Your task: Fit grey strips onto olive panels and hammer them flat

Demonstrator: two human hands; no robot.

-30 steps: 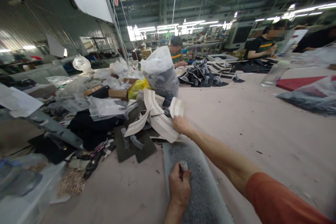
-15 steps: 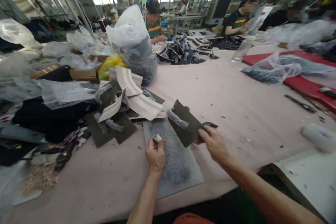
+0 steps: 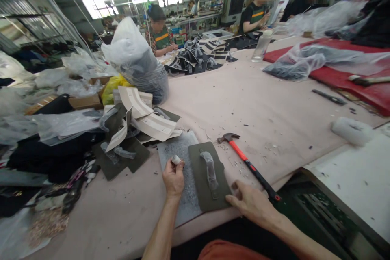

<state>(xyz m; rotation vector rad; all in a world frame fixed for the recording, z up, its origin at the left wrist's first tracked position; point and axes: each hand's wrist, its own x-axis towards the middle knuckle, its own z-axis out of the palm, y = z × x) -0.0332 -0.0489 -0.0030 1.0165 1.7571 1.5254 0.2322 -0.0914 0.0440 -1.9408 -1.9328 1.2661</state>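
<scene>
My left hand is closed around a small whitish cylinder above the grey board. A dark olive panel with a plastic-wrapped handle lies flat, covering the board's right part. Beside its lower right corner is my right hand, fingers apart, with a fingertip at the panel's edge. The claw hammer, orange and black, rests on the table right of the panel, its grip end beyond my right hand.
Olive and cream panels are piled behind my left hand. A large plastic bag stands farther back. At right are a white roll, a dark tool and red material. Co-workers sit across the table.
The olive panel has come down flat on the board, and my right hand has loosened from it and moved nearer the front edge. The whole hammer now shows. The view has shifted right.
</scene>
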